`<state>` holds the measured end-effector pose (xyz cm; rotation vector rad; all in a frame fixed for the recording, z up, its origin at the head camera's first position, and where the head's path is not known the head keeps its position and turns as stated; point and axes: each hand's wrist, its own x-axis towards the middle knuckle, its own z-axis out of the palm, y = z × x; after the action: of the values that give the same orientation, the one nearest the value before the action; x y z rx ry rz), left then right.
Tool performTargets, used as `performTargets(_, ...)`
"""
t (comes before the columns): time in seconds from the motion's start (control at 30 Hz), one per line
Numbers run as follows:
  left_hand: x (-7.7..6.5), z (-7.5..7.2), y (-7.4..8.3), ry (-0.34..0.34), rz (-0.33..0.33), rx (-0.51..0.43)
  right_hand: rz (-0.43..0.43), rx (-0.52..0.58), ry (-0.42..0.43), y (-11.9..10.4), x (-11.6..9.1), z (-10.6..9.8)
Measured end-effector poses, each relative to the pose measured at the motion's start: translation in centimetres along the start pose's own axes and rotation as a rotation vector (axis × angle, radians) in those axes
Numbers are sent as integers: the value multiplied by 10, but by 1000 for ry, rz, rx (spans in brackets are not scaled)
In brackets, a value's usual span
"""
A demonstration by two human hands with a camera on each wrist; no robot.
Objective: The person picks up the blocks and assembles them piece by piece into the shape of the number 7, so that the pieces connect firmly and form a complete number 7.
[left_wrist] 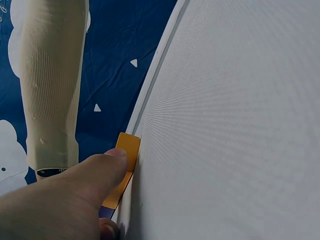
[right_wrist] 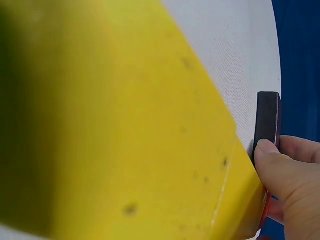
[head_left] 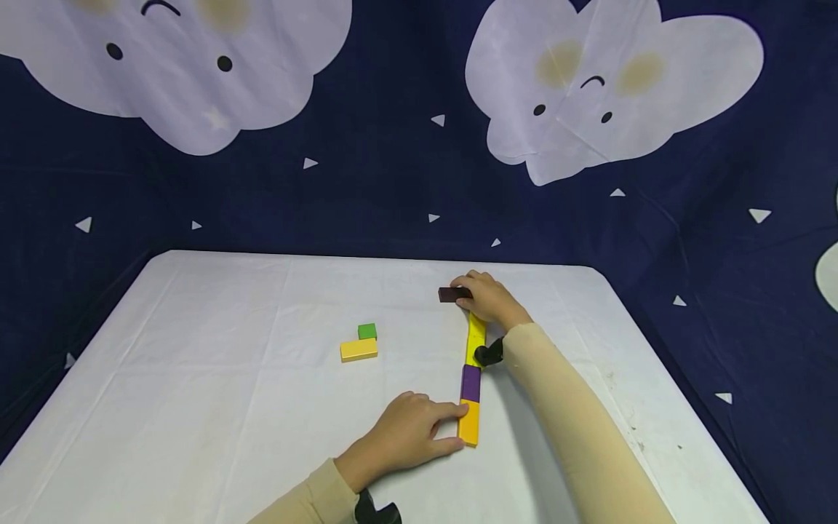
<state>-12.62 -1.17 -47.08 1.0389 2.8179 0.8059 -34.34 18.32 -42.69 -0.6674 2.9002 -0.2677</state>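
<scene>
My right hand (head_left: 491,300) pinches a dark brown block (head_left: 448,295) between thumb and fingers, crosswise at the far end of a row of blocks. In the right wrist view the thumb lies on the face of that block, and a red edge (right_wrist: 266,209) shows below it. Toward me the row runs through yellow (head_left: 476,338), a purple block (head_left: 471,383) and an orange block (head_left: 468,423). Index fingertip and thumb of my left hand (head_left: 412,433) press the left side of the orange block, spread apart. Yellow fills much of the right wrist view, blurred.
Left of the row, a green block (head_left: 367,331) stands just behind a yellow-orange block (head_left: 358,350). All lie on a table with a white cloth (head_left: 196,378). Behind it hangs a dark blue curtain (head_left: 380,196) with cloud faces.
</scene>
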Motion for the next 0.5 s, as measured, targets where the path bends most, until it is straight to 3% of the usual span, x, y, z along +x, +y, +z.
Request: performTargets(0.5, 0, 0, 0, -7, -9, -8, -29, 41, 25, 1, 0, 1)
